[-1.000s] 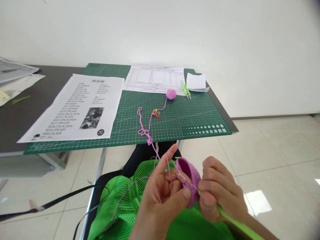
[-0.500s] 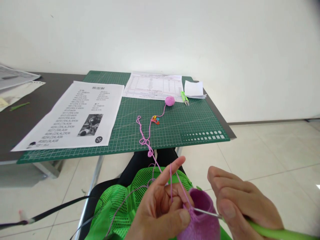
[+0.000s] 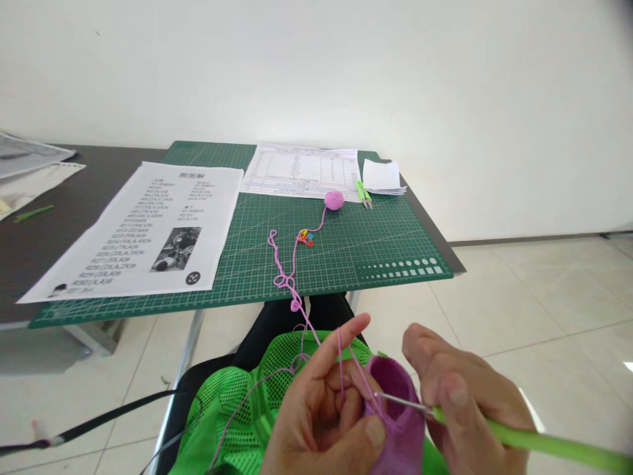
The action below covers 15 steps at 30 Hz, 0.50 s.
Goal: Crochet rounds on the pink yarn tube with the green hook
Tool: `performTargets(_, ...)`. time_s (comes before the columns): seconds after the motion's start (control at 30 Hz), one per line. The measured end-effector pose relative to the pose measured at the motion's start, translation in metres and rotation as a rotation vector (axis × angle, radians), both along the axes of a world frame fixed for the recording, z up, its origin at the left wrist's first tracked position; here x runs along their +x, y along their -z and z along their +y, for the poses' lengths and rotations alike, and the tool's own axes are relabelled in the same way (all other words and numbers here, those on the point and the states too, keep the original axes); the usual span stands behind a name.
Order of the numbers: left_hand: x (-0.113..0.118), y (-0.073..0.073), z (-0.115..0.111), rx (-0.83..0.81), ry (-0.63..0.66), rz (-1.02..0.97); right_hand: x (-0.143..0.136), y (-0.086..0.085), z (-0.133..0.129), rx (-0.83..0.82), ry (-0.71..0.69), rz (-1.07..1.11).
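My left hand (image 3: 329, 412) pinches the edge of a pink crochet piece (image 3: 403, 432), a hollow cup shape with its opening facing up. Pink yarn (image 3: 341, 363) loops over the raised left index finger and runs down to the stitches. In my right hand (image 3: 462, 389) is a crochet hook (image 3: 514, 435) with a green handle and a metal shaft. Its tip lies at the working yarn by the rim, close to the left fingertips. On the mat, a small pink yarn ball (image 3: 333, 200) trails a twisted strand down to my lap.
A green cutting mat (image 3: 326, 264) covers much of the dark table (image 3: 119, 156). On it lie a printed pattern sheet (image 3: 173, 191), a form (image 3: 301, 168), green thread snips (image 3: 364, 194), stitch markers (image 3: 306, 237) and white paper slips (image 3: 380, 175). Green mesh cloth (image 3: 222, 396) covers my lap.
The hook tip has risen from the stitches at the rim to the yarn just above. My right hand has shifted slightly left, and the crochet piece has tilted a little.
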State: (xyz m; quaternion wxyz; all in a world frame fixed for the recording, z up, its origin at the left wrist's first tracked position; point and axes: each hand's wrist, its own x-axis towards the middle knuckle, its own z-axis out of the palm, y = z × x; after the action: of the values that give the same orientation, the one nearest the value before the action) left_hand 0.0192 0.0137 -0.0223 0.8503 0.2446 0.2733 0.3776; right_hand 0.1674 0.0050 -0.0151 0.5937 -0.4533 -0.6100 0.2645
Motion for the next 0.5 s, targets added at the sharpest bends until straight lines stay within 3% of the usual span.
performTargets(0.1,-0.002,-0.001,-0.001,0.048,0.006,0.004,0.006,-0.006,0.000,0.134,-0.025,-0.379)
performTargets(0.17,-0.003,-0.001,-0.001,0.077,0.022,0.020,0.008,-0.009,0.002,0.164,-0.020,-0.493)
performTargets(0.23,-0.004,0.000,0.000,0.087,0.043,0.038,0.009,-0.010,0.005,0.166,-0.004,-0.472)
performTargets(0.37,-0.005,-0.001,0.001,0.102,0.065,0.085,0.011,-0.008,0.009,0.155,-0.120,-0.394)
performTargets(0.5,-0.003,-0.001,0.000,0.130,0.063,0.105,0.017,-0.009,0.009,0.212,-0.139,-0.464)
